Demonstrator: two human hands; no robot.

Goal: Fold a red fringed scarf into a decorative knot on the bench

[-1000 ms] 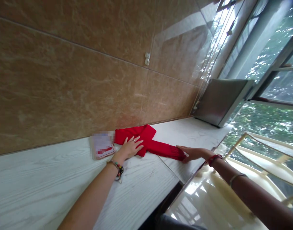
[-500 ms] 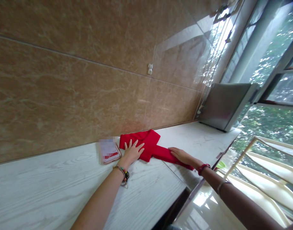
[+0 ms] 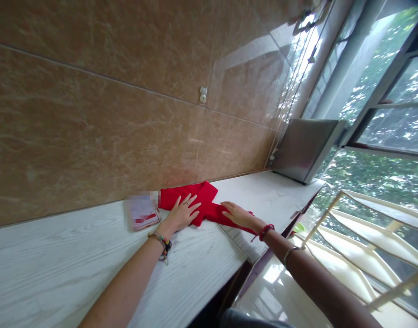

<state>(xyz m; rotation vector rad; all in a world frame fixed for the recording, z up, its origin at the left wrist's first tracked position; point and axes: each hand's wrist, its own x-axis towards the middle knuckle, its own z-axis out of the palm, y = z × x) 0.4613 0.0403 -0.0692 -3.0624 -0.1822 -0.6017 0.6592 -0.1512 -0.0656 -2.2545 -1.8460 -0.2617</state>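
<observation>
A red cloth (image 3: 206, 196) lies folded on the white counter against the tiled wall, with a narrow strip reaching right toward the counter's edge. My left hand (image 3: 182, 213) rests on its middle with the fingers spread. Over the narrow strip lies my right hand (image 3: 241, 216), fingers stretched out and slightly apart. Just left of the cloth is a phone-like object (image 3: 145, 217) with a pinkish rim, its face blurred.
The white counter (image 3: 58, 255) runs along the brown wall (image 3: 109, 132). A grey metallic box (image 3: 303, 146) stands at its far end. A cream shelf rack (image 3: 357, 237) is at right, with a green item (image 3: 298, 227) beside it.
The whole view has shifted, so the scene sits further left. My right hand has slid along the strip toward my left hand, which stays flat on the cloth.
</observation>
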